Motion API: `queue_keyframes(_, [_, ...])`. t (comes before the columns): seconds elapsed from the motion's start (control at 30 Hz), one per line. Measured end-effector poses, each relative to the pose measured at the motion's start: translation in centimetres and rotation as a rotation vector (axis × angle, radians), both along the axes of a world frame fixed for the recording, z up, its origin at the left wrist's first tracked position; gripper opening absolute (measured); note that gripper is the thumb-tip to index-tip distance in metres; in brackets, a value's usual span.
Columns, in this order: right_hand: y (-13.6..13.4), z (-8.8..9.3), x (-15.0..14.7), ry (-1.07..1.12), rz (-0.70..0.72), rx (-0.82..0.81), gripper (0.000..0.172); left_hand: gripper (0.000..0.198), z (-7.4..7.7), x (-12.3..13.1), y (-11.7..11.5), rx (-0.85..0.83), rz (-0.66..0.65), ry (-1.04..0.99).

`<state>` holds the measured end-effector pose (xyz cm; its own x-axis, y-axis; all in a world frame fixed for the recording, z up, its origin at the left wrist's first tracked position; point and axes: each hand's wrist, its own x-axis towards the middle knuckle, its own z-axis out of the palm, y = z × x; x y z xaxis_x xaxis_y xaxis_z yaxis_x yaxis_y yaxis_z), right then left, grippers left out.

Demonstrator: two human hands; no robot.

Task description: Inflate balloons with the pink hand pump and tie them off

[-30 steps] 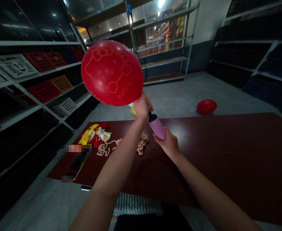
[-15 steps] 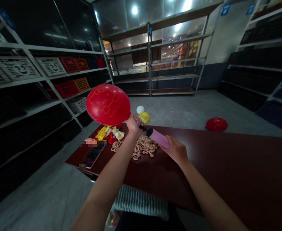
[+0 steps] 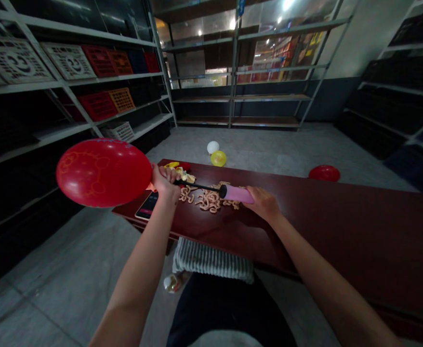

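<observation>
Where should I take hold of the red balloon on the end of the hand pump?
Take the narrow neck, coming from the pump side, as your left hand does now. The red balloon tapers to that neck where it meets the black tube of the pink hand pump, while its round body is wide and smooth. The neck itself is hidden by the hand.

Dim overall; ceiling lights (image 3: 286, 5) glare in the glass (image 3: 204, 29) behind the far shelving (image 3: 269, 98), and the picture bows toward its edges.
</observation>
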<state>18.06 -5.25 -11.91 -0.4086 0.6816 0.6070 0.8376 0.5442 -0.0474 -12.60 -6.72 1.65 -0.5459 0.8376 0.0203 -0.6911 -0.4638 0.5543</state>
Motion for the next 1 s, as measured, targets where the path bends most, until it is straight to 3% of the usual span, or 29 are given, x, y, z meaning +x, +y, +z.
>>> queue_keyframes(0.2, [-1.9,0.0,-1.1,0.062,-0.109,-0.028,0.045,0.057,0.9,0.3,-1.2,0.044,-0.001,0.031])
queue_keyframes(0.37, [-2.8,0.0,-1.3,0.125,-0.209,-0.041,0.044,0.059,0.2,2.2,-0.5,0.029,-0.026,0.018])
queue_keyframes(0.5, [-3.0,0.3,-1.5,0.096,-0.205,-0.027,0.043,0.060,-0.7,4.8,0.3,0.024,-0.070,0.016])
queue_keyframes(0.77, [-3.1,0.4,-1.2,0.154,-0.258,-0.022,0.041,0.063,-3.1,13.1,1.9,0.050,-0.161,0.010])
queue_keyframes(1.0, [-2.6,0.8,-0.6,0.208,-0.314,0.018,0.039,0.062,-2.4,14.3,2.2,0.136,-0.176,0.028])
